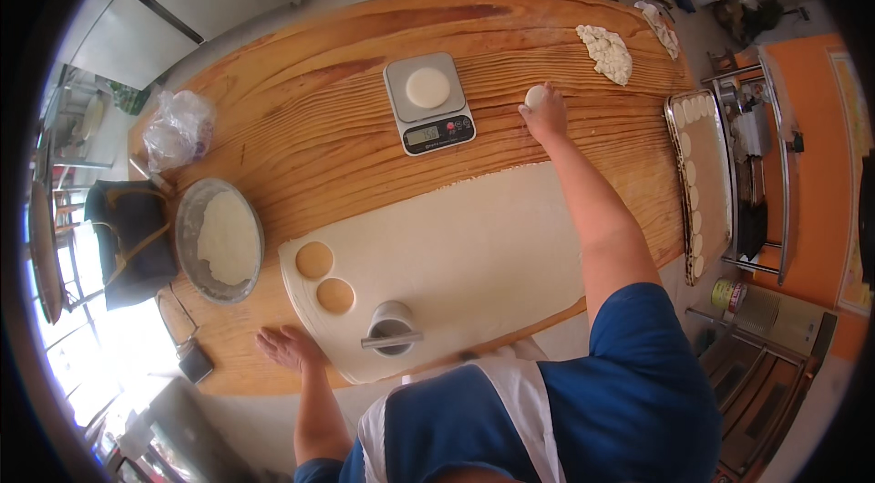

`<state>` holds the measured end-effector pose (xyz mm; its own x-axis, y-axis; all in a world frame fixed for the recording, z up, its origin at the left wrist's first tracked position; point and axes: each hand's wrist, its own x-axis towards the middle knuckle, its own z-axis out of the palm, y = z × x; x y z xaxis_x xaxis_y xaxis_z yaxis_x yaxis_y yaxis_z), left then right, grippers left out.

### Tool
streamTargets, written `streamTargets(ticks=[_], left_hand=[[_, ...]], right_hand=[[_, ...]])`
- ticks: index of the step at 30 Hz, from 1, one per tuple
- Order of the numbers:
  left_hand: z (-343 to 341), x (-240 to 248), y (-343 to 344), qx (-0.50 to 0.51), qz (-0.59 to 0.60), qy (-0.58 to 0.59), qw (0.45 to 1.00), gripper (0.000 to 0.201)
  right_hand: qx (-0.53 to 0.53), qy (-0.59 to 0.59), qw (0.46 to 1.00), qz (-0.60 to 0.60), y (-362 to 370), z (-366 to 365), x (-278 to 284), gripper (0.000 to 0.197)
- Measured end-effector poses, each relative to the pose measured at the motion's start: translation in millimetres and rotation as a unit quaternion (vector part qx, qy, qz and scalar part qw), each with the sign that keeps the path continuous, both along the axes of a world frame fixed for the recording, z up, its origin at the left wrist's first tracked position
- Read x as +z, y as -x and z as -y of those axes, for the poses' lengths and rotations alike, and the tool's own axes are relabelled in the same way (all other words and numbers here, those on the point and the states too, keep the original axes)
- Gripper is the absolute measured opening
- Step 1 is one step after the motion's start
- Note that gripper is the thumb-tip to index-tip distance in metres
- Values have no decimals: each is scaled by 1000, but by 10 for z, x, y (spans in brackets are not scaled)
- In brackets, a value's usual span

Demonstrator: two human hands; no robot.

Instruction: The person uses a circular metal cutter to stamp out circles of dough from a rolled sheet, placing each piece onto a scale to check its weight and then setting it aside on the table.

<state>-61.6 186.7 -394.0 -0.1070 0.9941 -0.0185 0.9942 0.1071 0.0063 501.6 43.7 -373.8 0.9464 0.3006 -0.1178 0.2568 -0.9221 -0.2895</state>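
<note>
My right hand (547, 118) is stretched out over the far side of the wooden table, its fingers closed on a small pale dough round (535, 97). Flat on the wood at the near left lies my left hand (290, 349), fingers spread, holding nothing. Beside it a large rolled-out dough sheet (456, 251) shows two round cut-outs with wood visible through them. A metal round cutter (392, 328) with a bar handle stands on the sheet near its front edge. Another dough round (427, 87) rests on the digital kitchen scale (439, 135), whose display is lit.
A metal bowl (258, 251) of flour and a clear plastic bag (180, 130) are on the left. Crumpled dough scraps (606, 55) lie at the far right. A tray (715, 132) at the right edge carries several dough rounds; a metal rack (786, 173) stands beyond.
</note>
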Motion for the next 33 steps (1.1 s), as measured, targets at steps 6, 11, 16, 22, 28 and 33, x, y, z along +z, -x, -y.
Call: streamTargets(ticks=[6, 11, 16, 22, 28, 33], left_hand=[[5, -6, 1, -2, 11, 0, 1000, 57], [-1, 27, -14, 2, 15, -4, 1000, 56], [0, -10, 10, -12, 23, -33, 999, 55], [7, -55, -29, -23, 9, -32, 999, 54], [55, -41, 102, -8, 4, -28, 1000, 53], [-29, 98, -132, -2, 56, 11, 998, 53]], right_hand=[[38, 39, 998, 6, -111, 72, 50, 65], [63, 74, 990, 99, -108, 0, 95, 61], [210, -92, 969, 92, 257, -765, 170, 55], [160, -149, 972, 81, 724, -1275, 248, 46], [42, -368, 927, -57, 556, -1067, 217, 37], [67, -168, 976, 117, 105, -361, 92, 55]])
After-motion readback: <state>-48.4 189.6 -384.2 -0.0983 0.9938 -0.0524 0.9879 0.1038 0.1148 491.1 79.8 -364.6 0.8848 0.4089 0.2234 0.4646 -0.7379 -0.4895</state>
